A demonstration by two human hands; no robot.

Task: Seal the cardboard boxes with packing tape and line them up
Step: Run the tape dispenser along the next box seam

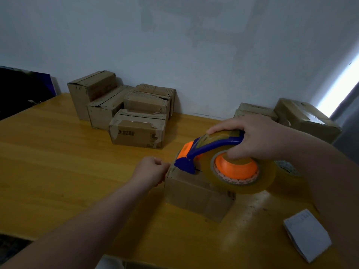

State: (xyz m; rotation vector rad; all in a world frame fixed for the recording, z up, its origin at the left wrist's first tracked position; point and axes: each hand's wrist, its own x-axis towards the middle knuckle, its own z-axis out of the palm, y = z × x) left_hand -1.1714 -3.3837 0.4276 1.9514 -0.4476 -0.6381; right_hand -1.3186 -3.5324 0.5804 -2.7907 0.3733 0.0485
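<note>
A small cardboard box [196, 195] lies on the yellow wooden table [58, 152] in front of me. My right hand [258, 136] grips a blue and orange tape dispenser [219, 150] with a roll of clear tape [240, 173], its front end resting on the box's top. My left hand [151, 171] is curled at the box's left end, pinching something there; whether that is the tape end or the box edge I cannot tell.
Several cardboard boxes [136, 131] are grouped at the back left against the wall. Two more boxes [307, 119] stand at the back right. A white paper slip [307, 233] lies near the right front edge. Another tape roll [287, 167] peeks out behind my right arm.
</note>
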